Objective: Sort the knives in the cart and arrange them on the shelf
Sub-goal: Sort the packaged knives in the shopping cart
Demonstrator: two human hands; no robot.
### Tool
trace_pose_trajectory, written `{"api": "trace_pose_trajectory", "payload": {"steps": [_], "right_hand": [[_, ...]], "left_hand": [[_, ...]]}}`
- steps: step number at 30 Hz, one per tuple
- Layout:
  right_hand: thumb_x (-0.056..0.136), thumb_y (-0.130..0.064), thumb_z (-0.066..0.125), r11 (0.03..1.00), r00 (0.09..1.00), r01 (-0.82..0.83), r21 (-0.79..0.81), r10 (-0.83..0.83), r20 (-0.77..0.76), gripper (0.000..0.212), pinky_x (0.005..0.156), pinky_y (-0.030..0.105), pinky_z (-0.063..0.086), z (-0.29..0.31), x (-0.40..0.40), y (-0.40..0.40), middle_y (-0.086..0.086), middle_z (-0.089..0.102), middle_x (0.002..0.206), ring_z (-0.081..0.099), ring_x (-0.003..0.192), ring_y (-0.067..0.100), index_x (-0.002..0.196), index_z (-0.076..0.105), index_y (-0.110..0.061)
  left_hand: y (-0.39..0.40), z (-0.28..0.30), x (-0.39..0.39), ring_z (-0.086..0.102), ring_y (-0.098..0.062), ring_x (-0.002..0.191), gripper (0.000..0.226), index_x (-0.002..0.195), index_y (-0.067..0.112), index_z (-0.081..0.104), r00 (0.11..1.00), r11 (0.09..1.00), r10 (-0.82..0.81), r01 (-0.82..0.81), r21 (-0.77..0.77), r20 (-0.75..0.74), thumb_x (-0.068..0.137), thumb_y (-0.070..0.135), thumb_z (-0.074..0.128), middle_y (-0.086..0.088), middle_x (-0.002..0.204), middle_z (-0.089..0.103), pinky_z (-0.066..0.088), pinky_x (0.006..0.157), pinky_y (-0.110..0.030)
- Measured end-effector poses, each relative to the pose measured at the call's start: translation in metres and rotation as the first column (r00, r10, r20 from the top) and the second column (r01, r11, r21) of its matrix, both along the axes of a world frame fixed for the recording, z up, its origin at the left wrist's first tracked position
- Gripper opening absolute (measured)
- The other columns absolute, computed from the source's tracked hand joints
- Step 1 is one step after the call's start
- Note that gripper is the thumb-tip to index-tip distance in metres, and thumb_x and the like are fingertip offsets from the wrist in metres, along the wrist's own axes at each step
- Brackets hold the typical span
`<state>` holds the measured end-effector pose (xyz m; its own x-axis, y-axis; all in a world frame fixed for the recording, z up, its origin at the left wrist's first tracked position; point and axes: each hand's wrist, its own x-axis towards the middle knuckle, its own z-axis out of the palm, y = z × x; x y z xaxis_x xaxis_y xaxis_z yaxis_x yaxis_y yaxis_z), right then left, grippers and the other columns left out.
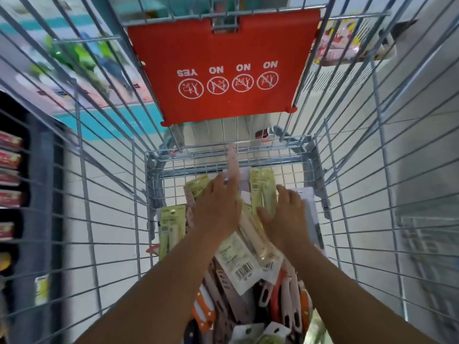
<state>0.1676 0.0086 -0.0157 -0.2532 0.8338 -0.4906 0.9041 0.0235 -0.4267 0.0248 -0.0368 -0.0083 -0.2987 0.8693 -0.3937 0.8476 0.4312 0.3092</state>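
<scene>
Both arms reach down into the wire shopping cart [106,194]. Packaged knives lie in a loose heap on its floor: yellow-green carded packs toward the far end, orange- and white-handled knives [280,304] nearer the person.

Left hand [218,207]: fingers straight, palm down, lying over the pile beside a pale pink pack [233,167] that stands tilted against the far wall. It holds nothing that I can see.

Right hand [285,214]: thumb and fingers sit on either side of the lower end of a yellow-green knife pack [262,187]. Whether they actually close on it I cannot tell; the view is blurred.

Another yellow-green pack [172,227] leans by the left wall. A white-backed pack with a barcode label [236,259] lies face down mid-pile, a cream-handled knife [253,237] across it.

Handling, as judgement:
- Packs are probably light; the card backing is stiff but bends, the clear blister is slick.
- Best hold: pinch the card by its edges or the hang-tab end, or grip over the handle section.
- Packs overlap, so lifting one likely drags its neighbours; lift straight up.
- Blades look covered by packaging, but I cannot confirm this for the orange ones; take those by the handle.

The shelf [15,170] at left holds red packets, not knives.
</scene>
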Motion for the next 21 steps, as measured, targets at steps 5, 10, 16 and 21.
{"api": "trace_pose_trajectory", "payload": {"steps": [5,10,16,21], "right_hand": [[0.089,-0.035,0.061,0.996,0.997,-0.046,-0.071,0.051,0.065,0.072,0.104,0.039,0.032,-0.011,-0.016,0.014,0.012,0.040,0.138,0.038,0.125,0.031,0.146,0.023,-0.013],[0.086,-0.029,0.065,0.996,0.996,-0.033,-0.083,0.039,0.074,0.069,0.097,0.037,0.039,-0.010,-0.016,0.016,0.012,0.042,0.133,0.047,0.117,0.032,0.142,0.028,-0.014],[0.083,-0.026,0.065,0.996,0.996,0.018,-0.091,-0.010,0.087,0.073,0.100,0.042,0.039,-0.004,-0.008,-0.005,0.009,0.040,0.137,0.038,0.123,0.029,0.145,0.026,-0.018],[0.079,-0.026,0.070,0.990,0.998,-0.040,-0.136,0.047,0.051,0.074,0.094,0.044,0.047,-0.003,-0.001,-0.019,0.006,0.041,0.129,0.044,0.113,0.027,0.141,0.029,-0.023]], "left_hand": [[0.031,-0.035,-0.001,0.037,-0.030,0.125,0.048,0.141,0.026,0.029,0.999,0.996,-0.053,0.052,-0.069,-0.010,0.097,0.025,0.047,-0.012,0.140,0.033,0.041,0.100,-0.042],[0.035,-0.036,-0.001,0.046,-0.025,0.112,0.034,0.129,0.015,0.048,0.984,0.982,0.177,-0.174,-0.068,0.034,0.096,0.020,0.048,-0.007,0.122,0.045,0.041,0.077,-0.033],[0.021,-0.023,-0.013,0.052,-0.026,0.106,0.038,0.131,0.010,0.049,0.977,0.978,0.210,-0.210,-0.014,-0.032,0.093,0.009,0.052,-0.010,0.114,0.052,0.052,0.077,-0.037],[0.021,-0.015,-0.009,0.047,-0.028,0.110,0.042,0.129,0.015,0.041,0.971,0.967,0.239,-0.236,-0.097,0.017,0.092,0.027,0.055,-0.007,0.116,0.055,0.038,0.072,-0.038]]}}
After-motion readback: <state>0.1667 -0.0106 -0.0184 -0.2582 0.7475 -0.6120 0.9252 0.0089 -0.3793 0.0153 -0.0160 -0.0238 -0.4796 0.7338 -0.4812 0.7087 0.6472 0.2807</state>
